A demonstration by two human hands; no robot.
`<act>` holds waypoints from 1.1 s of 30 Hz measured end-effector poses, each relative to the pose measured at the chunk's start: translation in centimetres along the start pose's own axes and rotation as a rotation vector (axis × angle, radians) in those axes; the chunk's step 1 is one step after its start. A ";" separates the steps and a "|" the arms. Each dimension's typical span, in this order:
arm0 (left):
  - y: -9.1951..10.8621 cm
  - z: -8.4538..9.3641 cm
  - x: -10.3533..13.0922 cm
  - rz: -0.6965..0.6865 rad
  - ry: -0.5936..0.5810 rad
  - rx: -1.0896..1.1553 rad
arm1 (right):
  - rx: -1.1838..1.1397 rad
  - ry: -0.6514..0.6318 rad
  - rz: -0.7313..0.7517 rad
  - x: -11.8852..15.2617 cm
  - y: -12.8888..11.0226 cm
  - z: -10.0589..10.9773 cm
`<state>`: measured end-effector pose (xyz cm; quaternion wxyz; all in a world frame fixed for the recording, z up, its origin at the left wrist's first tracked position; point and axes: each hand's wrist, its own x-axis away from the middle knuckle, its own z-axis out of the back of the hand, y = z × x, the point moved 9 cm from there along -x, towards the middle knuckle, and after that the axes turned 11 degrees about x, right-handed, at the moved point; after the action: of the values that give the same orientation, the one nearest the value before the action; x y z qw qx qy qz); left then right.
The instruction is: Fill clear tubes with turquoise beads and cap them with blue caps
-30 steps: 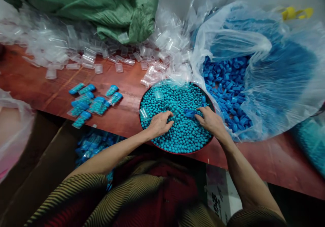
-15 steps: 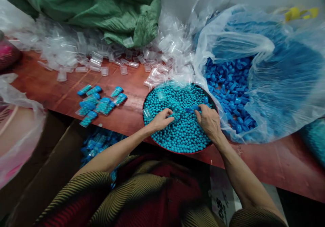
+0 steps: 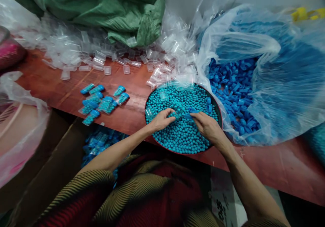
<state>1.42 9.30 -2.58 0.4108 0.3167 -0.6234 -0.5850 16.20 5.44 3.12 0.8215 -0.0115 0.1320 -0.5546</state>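
Observation:
A round basin (image 3: 221, 125) full of turquoise beads (image 3: 186, 140) lies under both hands. Over its middle, my left hand (image 3: 162, 119) is closed with thumb and fingers around a small clear container (image 3: 177, 107), which appears to hold beads and blends into those behind it. My right hand (image 3: 207, 124) pinches a blue plastic cap (image 3: 193, 110) just right of that container. Another blue cap (image 3: 209, 104) rests on the beads near the basin's right edge. Clear empty containers (image 3: 148, 112) lie at its left edge.
Left on the red table (image 3: 134, 108) sit several filled, capped containers (image 3: 106, 103). Behind are heaped clear containers (image 3: 98, 59) and a green sack (image 3: 101, 10). An open plastic bag (image 3: 264, 47) of blue caps (image 3: 236, 95) stands right. Below lies a box (image 3: 56, 156).
My right hand has moved left with the blue cap, closer to the container in my left hand. The view has shifted slightly.

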 end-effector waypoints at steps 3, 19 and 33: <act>0.0 -0.4 0.0 0.003 -0.024 0.014 | -0.231 0.107 -0.089 -0.7 -0.2 0.6; -0.5 -1.9 1.6 0.035 -0.035 0.330 | -0.657 0.108 -0.440 -0.1 -0.7 -2.3; -0.5 -1.8 2.1 0.072 0.064 0.278 | -0.591 -0.023 -0.125 -0.8 -2.2 -1.7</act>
<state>1.98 6.58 -2.78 0.4034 0.3666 -0.6959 -0.4676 13.56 5.51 1.99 0.7481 -0.2646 0.2775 -0.5416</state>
